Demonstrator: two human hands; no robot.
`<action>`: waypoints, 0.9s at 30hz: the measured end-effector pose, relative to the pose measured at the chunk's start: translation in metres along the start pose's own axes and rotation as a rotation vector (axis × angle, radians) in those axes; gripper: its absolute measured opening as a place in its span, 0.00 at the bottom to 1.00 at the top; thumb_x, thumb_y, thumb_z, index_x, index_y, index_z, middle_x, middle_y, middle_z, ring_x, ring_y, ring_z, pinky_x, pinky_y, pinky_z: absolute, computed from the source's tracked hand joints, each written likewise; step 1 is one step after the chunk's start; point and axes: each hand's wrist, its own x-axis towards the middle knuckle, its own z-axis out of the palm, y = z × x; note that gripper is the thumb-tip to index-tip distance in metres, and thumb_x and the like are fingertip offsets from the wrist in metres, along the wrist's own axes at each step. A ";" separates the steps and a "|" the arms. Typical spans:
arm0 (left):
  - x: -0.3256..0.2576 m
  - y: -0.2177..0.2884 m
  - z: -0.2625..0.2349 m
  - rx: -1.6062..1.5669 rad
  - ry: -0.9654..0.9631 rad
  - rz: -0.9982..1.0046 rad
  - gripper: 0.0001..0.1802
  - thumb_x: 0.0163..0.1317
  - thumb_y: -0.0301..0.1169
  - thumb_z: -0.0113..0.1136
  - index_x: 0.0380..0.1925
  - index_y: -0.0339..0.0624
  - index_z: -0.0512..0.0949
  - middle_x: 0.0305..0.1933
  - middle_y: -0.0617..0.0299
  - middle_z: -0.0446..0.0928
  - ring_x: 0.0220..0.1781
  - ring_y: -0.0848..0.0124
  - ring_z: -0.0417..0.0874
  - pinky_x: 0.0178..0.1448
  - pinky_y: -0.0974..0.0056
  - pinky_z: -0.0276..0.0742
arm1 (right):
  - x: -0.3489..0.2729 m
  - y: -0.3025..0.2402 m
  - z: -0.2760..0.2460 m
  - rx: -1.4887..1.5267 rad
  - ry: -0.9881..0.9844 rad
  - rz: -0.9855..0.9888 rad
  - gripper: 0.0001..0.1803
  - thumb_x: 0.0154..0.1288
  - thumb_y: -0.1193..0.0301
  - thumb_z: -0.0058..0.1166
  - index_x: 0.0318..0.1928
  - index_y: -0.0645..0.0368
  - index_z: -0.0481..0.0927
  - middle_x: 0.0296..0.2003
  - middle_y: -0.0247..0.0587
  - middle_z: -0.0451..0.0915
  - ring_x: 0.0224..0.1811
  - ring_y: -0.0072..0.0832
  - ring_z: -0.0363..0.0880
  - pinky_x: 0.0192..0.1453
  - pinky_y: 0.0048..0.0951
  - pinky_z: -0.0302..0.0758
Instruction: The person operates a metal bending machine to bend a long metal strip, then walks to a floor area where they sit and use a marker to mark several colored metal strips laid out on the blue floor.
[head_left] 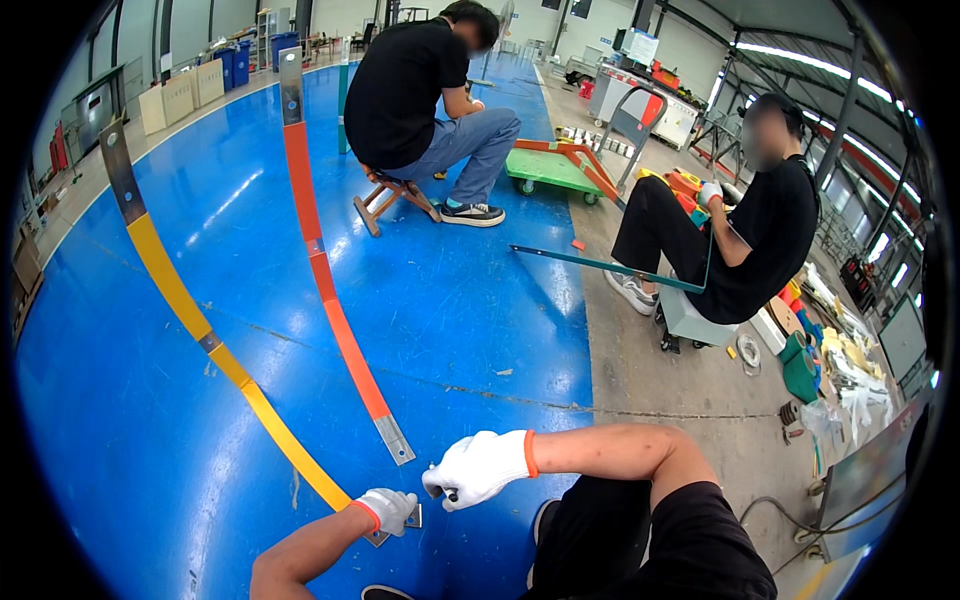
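Note:
My left hand (388, 509), in a white glove with an orange cuff, is closed at the near end of a long metal bar wrapped in yellow (283, 436). Bare metal with a hole (414, 517) shows beside its fingers. To the right and slightly higher, my right hand (482, 468), gloved alike, is curled around a small grey metal piece (433, 484) whose kind I cannot make out. Just beyond the hands ends a second long bar, wrapped in red-orange (335, 310), with bare metal at its tips. Both bars stretch away across the blue floor (480, 330).
A person on a folding stool (395, 198) works ahead; another sits at right on a low wheeled seat (692, 315), holding a dark green angled bar (600, 266). A green trolley (550, 172) stands between them. Tape rolls (800, 368) and scraps lie at right, near a cable (800, 525).

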 end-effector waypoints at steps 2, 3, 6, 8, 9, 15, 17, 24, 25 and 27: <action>0.000 0.000 0.000 0.002 0.003 0.004 0.28 0.55 0.42 0.72 0.50 0.38 0.74 0.50 0.47 0.84 0.52 0.51 0.88 0.47 0.49 0.85 | 0.000 0.000 0.000 0.002 0.004 0.000 0.20 0.71 0.55 0.55 0.56 0.51 0.80 0.36 0.44 0.85 0.40 0.45 0.87 0.42 0.46 0.80; 0.000 0.001 0.000 0.007 0.005 0.008 0.28 0.55 0.42 0.72 0.50 0.38 0.74 0.50 0.46 0.84 0.52 0.51 0.88 0.47 0.49 0.85 | 0.001 0.000 0.001 0.004 0.010 -0.002 0.20 0.71 0.55 0.55 0.56 0.51 0.80 0.36 0.45 0.85 0.40 0.45 0.87 0.42 0.46 0.80; 0.001 0.001 0.000 0.003 -0.009 0.006 0.28 0.55 0.42 0.72 0.50 0.38 0.74 0.51 0.46 0.84 0.53 0.50 0.88 0.48 0.49 0.85 | 0.001 0.000 0.001 0.013 0.010 -0.003 0.20 0.71 0.55 0.55 0.56 0.52 0.80 0.36 0.45 0.85 0.40 0.46 0.87 0.42 0.46 0.81; 0.001 0.001 -0.001 0.000 -0.013 0.005 0.28 0.55 0.42 0.72 0.50 0.38 0.74 0.50 0.46 0.84 0.53 0.50 0.88 0.48 0.48 0.85 | 0.001 0.001 0.000 0.017 0.004 -0.005 0.20 0.71 0.55 0.55 0.56 0.52 0.80 0.37 0.45 0.86 0.40 0.46 0.87 0.42 0.46 0.81; 0.001 0.001 -0.001 0.001 -0.010 0.007 0.28 0.55 0.42 0.72 0.51 0.38 0.74 0.50 0.46 0.84 0.53 0.50 0.88 0.48 0.48 0.85 | 0.001 0.001 0.000 0.019 0.001 -0.008 0.20 0.72 0.55 0.55 0.56 0.52 0.80 0.37 0.45 0.86 0.40 0.46 0.87 0.42 0.46 0.81; 0.003 0.000 0.001 0.011 -0.010 0.002 0.28 0.56 0.42 0.72 0.52 0.39 0.74 0.50 0.46 0.84 0.52 0.50 0.88 0.47 0.50 0.85 | 0.002 0.003 0.002 0.025 0.015 -0.024 0.20 0.72 0.55 0.54 0.56 0.53 0.80 0.35 0.46 0.85 0.38 0.46 0.86 0.41 0.46 0.80; 0.006 -0.002 0.004 0.014 0.004 0.012 0.29 0.56 0.41 0.73 0.53 0.39 0.74 0.49 0.46 0.84 0.52 0.50 0.88 0.47 0.50 0.85 | 0.001 0.004 0.003 0.036 0.040 -0.034 0.20 0.72 0.55 0.54 0.55 0.53 0.80 0.34 0.46 0.85 0.37 0.46 0.86 0.39 0.47 0.80; 0.018 -0.016 0.037 -0.071 0.158 0.057 0.33 0.52 0.34 0.75 0.58 0.38 0.76 0.44 0.47 0.85 0.48 0.49 0.89 0.43 0.49 0.84 | -0.001 -0.009 -0.006 0.050 -0.040 0.036 0.21 0.73 0.49 0.51 0.55 0.47 0.77 0.37 0.42 0.86 0.44 0.46 0.86 0.46 0.49 0.80; 0.019 -0.017 0.040 -0.102 0.154 0.046 0.33 0.51 0.34 0.75 0.58 0.39 0.76 0.44 0.47 0.85 0.47 0.48 0.89 0.43 0.49 0.84 | -0.003 -0.014 -0.007 0.048 -0.048 0.084 0.21 0.73 0.47 0.51 0.57 0.43 0.77 0.37 0.39 0.87 0.44 0.45 0.87 0.46 0.48 0.81; 0.020 -0.016 0.042 -0.044 0.144 0.055 0.34 0.49 0.36 0.76 0.57 0.39 0.76 0.44 0.47 0.86 0.48 0.48 0.88 0.44 0.48 0.83 | 0.002 -0.020 -0.010 -0.047 -0.105 0.162 0.24 0.72 0.43 0.51 0.60 0.40 0.77 0.40 0.35 0.87 0.47 0.43 0.88 0.49 0.47 0.83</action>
